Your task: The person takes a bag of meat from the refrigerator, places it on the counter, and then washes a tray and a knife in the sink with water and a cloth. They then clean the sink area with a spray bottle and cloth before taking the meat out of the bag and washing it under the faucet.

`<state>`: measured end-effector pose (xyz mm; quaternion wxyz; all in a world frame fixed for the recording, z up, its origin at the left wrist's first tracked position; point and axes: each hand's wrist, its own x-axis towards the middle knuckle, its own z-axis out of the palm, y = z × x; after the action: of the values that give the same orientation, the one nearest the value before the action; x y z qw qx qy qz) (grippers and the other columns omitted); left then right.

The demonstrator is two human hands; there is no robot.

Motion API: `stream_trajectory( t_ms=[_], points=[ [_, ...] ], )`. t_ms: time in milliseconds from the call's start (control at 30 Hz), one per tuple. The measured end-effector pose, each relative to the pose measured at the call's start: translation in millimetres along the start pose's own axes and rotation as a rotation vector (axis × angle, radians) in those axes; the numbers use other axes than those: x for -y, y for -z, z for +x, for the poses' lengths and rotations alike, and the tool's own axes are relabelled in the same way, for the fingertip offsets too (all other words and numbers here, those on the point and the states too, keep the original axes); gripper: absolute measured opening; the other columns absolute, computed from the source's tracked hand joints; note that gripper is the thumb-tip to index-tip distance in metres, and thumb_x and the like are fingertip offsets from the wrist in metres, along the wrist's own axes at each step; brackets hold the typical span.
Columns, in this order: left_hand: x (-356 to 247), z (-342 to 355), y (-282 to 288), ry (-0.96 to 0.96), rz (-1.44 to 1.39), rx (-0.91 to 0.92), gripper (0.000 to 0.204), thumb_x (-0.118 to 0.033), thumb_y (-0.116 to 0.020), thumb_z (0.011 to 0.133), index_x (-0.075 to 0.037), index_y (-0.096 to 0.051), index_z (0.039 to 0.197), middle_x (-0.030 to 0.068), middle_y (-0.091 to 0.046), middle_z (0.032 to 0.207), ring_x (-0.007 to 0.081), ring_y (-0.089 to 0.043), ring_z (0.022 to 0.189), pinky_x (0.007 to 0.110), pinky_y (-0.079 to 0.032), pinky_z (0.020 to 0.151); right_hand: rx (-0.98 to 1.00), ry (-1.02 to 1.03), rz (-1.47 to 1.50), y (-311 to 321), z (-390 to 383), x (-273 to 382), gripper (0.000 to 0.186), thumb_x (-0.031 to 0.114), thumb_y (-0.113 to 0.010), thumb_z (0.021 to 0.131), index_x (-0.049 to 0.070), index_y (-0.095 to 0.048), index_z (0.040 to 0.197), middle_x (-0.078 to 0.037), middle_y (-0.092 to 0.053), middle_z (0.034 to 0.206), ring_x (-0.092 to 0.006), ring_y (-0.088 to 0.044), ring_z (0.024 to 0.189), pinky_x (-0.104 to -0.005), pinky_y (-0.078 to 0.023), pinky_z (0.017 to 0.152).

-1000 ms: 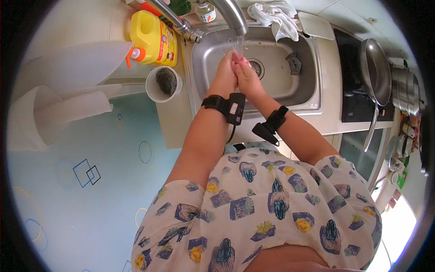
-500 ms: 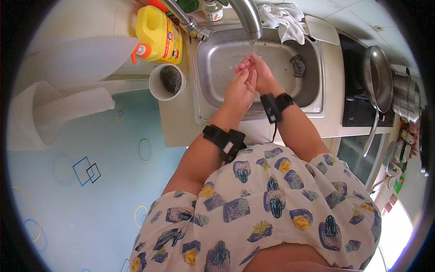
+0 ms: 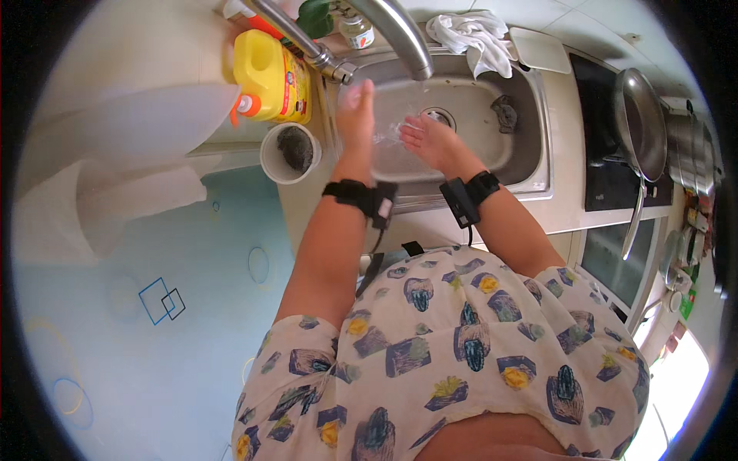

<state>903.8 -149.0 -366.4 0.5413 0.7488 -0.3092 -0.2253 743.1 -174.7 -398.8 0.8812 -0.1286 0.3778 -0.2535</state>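
Note:
Over the steel sink (image 3: 526, 157), my left hand (image 3: 355, 111) is raised near the sink's left side, just below the angled steel pipe (image 3: 323, 60), slightly blurred, with its fingers extended and nothing seen in it. My right hand (image 3: 430, 138) is open over the middle of the basin, palm partly upward, fingers apart, with splashed water around the fingertips. The curved faucet spout (image 3: 407, 46) hangs above it. A dark crumpled cloth or pad (image 3: 504, 114) lies on the right of the basin. Both wrists carry black strapped devices.
Left of the sink stand a yellow jug (image 3: 261, 73) and a white cup holding a dark scrubber (image 3: 294, 150). A white cloth (image 3: 473, 38) and pale tray (image 3: 538, 50) lie behind. Right are a black cooktop (image 3: 592, 138), frying pan (image 3: 638, 123) and steel pots (image 3: 684, 150).
My hands were pressed together under running water and have now parted. The left moved forward and left toward the pipe; the right opened out lower in the basin.

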Motion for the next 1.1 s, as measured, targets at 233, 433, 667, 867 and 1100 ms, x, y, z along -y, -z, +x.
stream_trajectory(
  t_ms=[233,433,667,867,1100],
  points=[
    [1,43,33,0.207,-0.515,0.023,0.038,-0.037,-0.060,0.090,-0.003,-0.058,0.107,0.0083,-0.064,0.103,0.0204,-0.062,0.094,0.031,-0.047,0.080,-0.097,-0.014,-0.346,3,-24,-3,0.078,0.061,-0.040,0.090,0.001,-0.032,0.140,-0.020,-0.027,0.146,-0.0301,-0.021,0.137,-0.0396,-0.016,0.112],
    [19,17,32,0.310,-0.124,0.156,0.053,-0.048,-0.042,0.094,-0.003,-0.050,0.121,0.0105,-0.052,0.117,0.0244,-0.051,0.107,0.038,-0.041,0.091,-0.225,-0.094,-0.347,2,-10,-19,0.072,0.060,-0.042,0.090,0.006,-0.039,0.138,-0.014,-0.031,0.146,-0.0255,-0.024,0.136,-0.0394,-0.020,0.110],
    [-48,-66,-15,0.584,-0.540,0.462,0.083,-0.069,-0.036,0.088,-0.004,-0.034,0.140,0.0132,-0.039,0.140,0.0234,-0.042,0.123,0.037,-0.035,0.100,-0.054,-0.025,-0.113,-104,-71,23,0.052,0.040,-0.040,0.098,0.005,-0.042,0.137,-0.012,-0.047,0.135,-0.0198,-0.044,0.124,-0.0257,-0.033,0.101],
    [-110,-59,6,-0.174,-0.488,0.431,0.066,-0.047,-0.026,0.098,-0.002,-0.020,0.145,0.0151,-0.025,0.149,0.0284,-0.025,0.137,0.039,-0.016,0.112,0.007,0.919,-0.547,-133,-61,26,0.046,0.028,-0.039,0.099,0.002,-0.040,0.137,-0.011,-0.048,0.134,-0.0198,-0.045,0.123,-0.0287,-0.032,0.103],
    [15,-43,28,0.319,0.607,0.651,0.066,-0.055,-0.038,0.093,-0.013,-0.032,0.143,0.0175,-0.028,0.147,0.0296,-0.028,0.136,0.038,-0.020,0.111,-0.191,-0.196,-0.310,-47,0,-29,0.068,0.054,-0.031,0.096,0.007,-0.027,0.144,-0.008,-0.019,0.153,-0.0281,-0.020,0.139,-0.0487,-0.020,0.109]
  ],
)
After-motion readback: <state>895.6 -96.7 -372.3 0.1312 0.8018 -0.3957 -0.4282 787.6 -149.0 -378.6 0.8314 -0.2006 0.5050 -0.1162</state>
